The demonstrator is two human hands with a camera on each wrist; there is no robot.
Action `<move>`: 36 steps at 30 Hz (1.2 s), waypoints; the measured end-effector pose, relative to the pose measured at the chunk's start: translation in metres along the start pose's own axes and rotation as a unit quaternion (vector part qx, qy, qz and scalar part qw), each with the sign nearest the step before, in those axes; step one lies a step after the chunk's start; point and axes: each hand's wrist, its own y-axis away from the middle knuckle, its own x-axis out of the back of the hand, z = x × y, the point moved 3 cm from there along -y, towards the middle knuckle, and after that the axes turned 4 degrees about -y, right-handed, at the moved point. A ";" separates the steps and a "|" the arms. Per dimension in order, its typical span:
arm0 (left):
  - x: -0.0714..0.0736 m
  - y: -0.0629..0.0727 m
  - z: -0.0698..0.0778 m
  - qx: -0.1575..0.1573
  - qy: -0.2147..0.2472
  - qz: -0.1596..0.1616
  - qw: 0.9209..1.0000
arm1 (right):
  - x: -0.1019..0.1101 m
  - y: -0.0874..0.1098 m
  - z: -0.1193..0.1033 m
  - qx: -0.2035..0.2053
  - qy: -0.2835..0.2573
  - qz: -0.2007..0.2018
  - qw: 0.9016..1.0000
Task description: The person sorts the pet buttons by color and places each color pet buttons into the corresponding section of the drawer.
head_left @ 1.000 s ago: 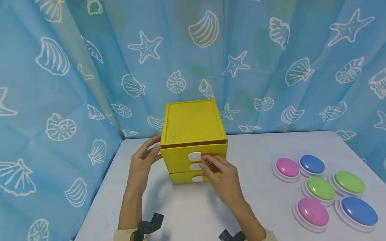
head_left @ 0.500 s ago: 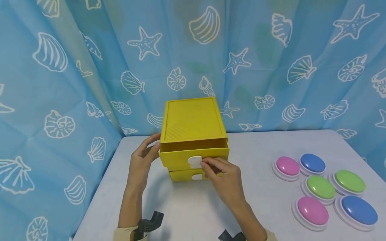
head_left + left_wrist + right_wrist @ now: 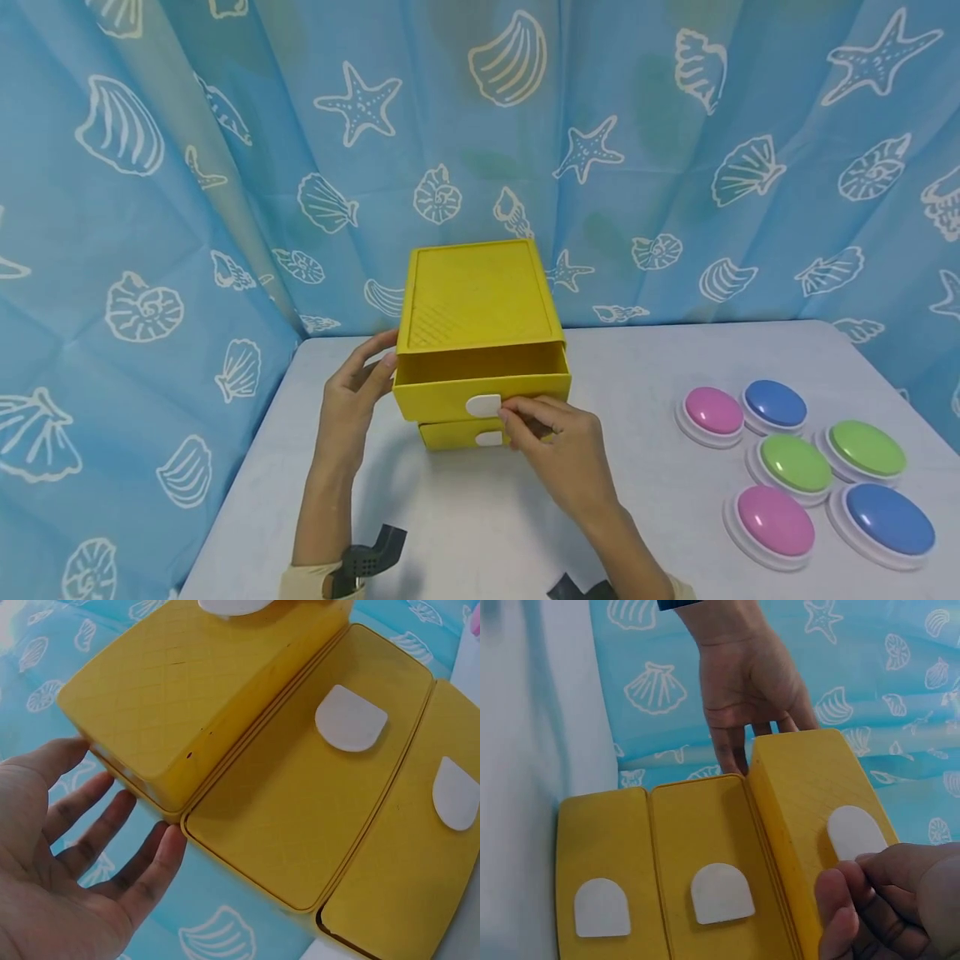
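Note:
A yellow three-drawer box (image 3: 480, 292) stands on the table, its top drawer (image 3: 442, 400) pulled partway out. The inside that shows of this drawer is bare yellow. My right hand (image 3: 558, 450) pinches the white tab handle (image 3: 855, 834) of the top drawer between thumb and fingers. At the box's left side is my left hand (image 3: 351, 400), its fingers extended and spread, the fingertips touching the side wall in the left wrist view. Below, the middle drawer (image 3: 300, 780) and bottom drawer (image 3: 412, 832) are pushed in, each with a white tab.
Several round push buttons stand at the right of the white table (image 3: 637, 517): pink (image 3: 714, 410), blue (image 3: 776, 403) and green (image 3: 797, 462) domes on white bases. A blue curtain (image 3: 637, 167) with white shells and starfish hangs behind and at the left.
The top drawer has slid out toward me, from a narrow gap to a wide opening, with my right hand pulling its tab. The left hand has stayed at the box's side.

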 end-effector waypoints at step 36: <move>-0.001 0.002 0.000 0.004 0.000 0.006 1.000 | 0.019 0.009 -0.025 -0.058 0.044 -0.122 0.990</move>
